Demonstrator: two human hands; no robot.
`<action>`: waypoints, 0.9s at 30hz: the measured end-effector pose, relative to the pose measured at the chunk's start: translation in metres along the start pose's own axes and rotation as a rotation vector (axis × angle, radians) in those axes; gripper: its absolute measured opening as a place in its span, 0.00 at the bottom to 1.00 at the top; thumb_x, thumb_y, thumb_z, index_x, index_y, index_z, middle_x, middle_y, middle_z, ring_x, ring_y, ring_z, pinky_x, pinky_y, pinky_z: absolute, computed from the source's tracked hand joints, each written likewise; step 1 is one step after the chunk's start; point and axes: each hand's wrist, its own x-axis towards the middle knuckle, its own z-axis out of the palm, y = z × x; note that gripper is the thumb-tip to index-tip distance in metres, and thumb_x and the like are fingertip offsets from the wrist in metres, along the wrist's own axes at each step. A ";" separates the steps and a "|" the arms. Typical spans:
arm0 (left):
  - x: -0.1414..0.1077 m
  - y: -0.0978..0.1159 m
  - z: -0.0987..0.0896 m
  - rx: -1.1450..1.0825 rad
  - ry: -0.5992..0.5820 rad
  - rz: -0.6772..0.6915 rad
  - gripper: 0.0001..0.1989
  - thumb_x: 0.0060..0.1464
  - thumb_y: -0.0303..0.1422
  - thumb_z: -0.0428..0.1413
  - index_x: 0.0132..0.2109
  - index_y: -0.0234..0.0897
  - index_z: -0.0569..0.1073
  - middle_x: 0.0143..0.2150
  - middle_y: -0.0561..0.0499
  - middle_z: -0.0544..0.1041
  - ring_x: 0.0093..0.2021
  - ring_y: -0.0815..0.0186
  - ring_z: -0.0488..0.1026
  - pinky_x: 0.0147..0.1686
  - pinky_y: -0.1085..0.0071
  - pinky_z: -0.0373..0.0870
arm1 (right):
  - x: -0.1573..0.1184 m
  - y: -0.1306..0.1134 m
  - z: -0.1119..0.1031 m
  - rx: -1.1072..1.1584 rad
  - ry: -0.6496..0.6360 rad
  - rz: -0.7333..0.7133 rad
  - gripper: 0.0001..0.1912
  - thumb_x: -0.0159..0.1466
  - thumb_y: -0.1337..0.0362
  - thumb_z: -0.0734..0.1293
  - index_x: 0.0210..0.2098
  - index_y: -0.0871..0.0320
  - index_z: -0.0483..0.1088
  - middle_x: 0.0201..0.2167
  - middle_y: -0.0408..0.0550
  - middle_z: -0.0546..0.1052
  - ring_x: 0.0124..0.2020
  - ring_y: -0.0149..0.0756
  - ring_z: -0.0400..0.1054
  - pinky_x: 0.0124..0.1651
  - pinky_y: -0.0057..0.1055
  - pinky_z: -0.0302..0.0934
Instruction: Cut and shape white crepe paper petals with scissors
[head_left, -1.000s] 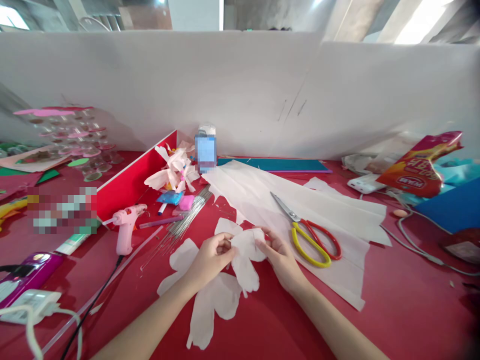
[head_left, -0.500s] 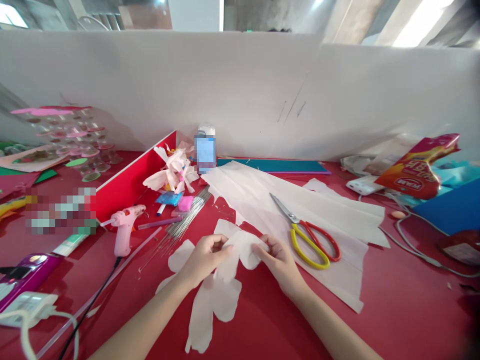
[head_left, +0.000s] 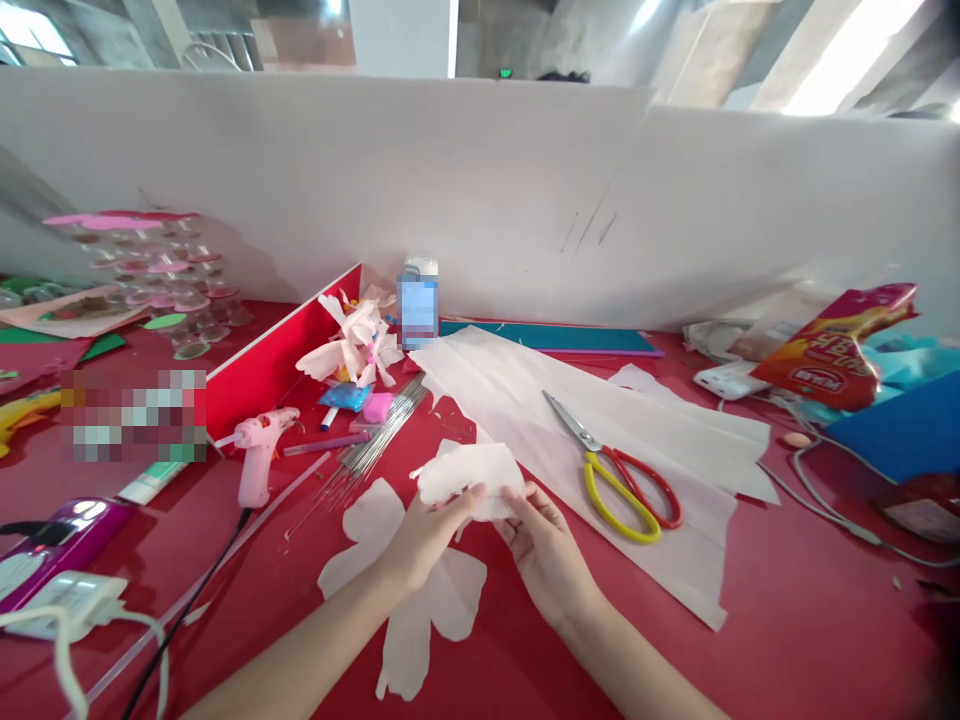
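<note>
Between my two hands is a white paper petal piece (head_left: 474, 470), raised above the red table. My left hand (head_left: 431, 530) pinches its lower left part between thumb and fingers. On its right edge, the thumb and fingertips of my right hand (head_left: 541, 535) are closed. Below my left wrist lies a white paper cutout (head_left: 409, 640) with rounded lobes, partly hidden by the forearm. Scissors (head_left: 611, 470) with one yellow and one red handle loop rest on a large white paper sheet (head_left: 675, 530) to the right of my hands.
Thin wires (head_left: 379, 435) lie left of centre, near a pink glue gun (head_left: 259, 455). A crumpled paper flower (head_left: 356, 340) sits by a red panel (head_left: 277, 365). At right are a snack bag (head_left: 832, 350) and white cables (head_left: 825, 505). A pale partition (head_left: 480, 190) stands behind.
The held paper has been turned and now lies sideways across my fingers, its free end pointing left. My left hand has shifted to a hold lower down. The view has tilted slightly.
</note>
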 end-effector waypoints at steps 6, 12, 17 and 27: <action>0.009 -0.005 -0.009 -0.031 0.215 -0.004 0.17 0.49 0.44 0.62 0.41 0.38 0.80 0.42 0.47 0.81 0.47 0.55 0.76 0.46 0.66 0.69 | 0.011 -0.044 -0.019 -0.777 0.004 -0.373 0.13 0.62 0.53 0.66 0.38 0.56 0.72 0.44 0.51 0.76 0.44 0.42 0.70 0.46 0.34 0.64; 0.019 -0.007 -0.025 -0.128 0.217 0.031 0.17 0.46 0.43 0.65 0.41 0.37 0.79 0.49 0.45 0.79 0.51 0.56 0.74 0.48 0.66 0.70 | 0.041 -0.112 -0.115 -1.717 0.484 -0.321 0.18 0.59 0.57 0.63 0.38 0.67 0.71 0.38 0.70 0.73 0.39 0.60 0.71 0.44 0.50 0.62; 0.021 -0.005 -0.029 -0.178 0.188 0.118 0.18 0.46 0.39 0.66 0.44 0.37 0.77 0.49 0.44 0.79 0.51 0.56 0.74 0.50 0.64 0.70 | 0.045 -0.110 -0.133 -1.827 0.449 -0.226 0.23 0.60 0.51 0.64 0.44 0.64 0.69 0.40 0.64 0.73 0.34 0.50 0.73 0.40 0.39 0.64; 0.027 -0.007 -0.032 -0.169 0.244 0.143 0.19 0.45 0.38 0.66 0.46 0.39 0.77 0.48 0.45 0.80 0.52 0.54 0.74 0.52 0.62 0.68 | 0.051 -0.107 -0.104 -1.820 0.509 -0.128 0.16 0.53 0.57 0.66 0.34 0.64 0.69 0.27 0.61 0.75 0.30 0.55 0.71 0.29 0.38 0.59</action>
